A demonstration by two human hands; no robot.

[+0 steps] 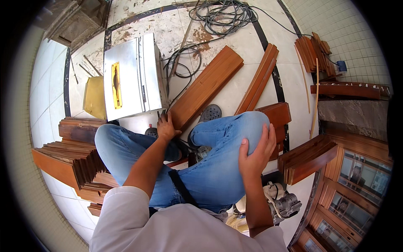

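Note:
My left hand (166, 127) reaches down between my knees, fingers stretched and open, beside the near end of a stack of reddish-brown wooden planks (208, 86). Whether it touches the planks I cannot tell. Just left of it stands a silver table saw (147, 75) with a yellow insert (116, 86) round the blade slot. My right hand (261, 147) lies open on my right knee, its fingers spread over the blue jeans (222, 168), and holds nothing.
Narrower planks (258, 80) lie right of the stack. More boards are piled at left (71, 164) and right (308, 159). A coiled black cable (226, 17) lies at the far side. A power tool (286, 206) sits by my right forearm, near glazed wooden panels (361, 172).

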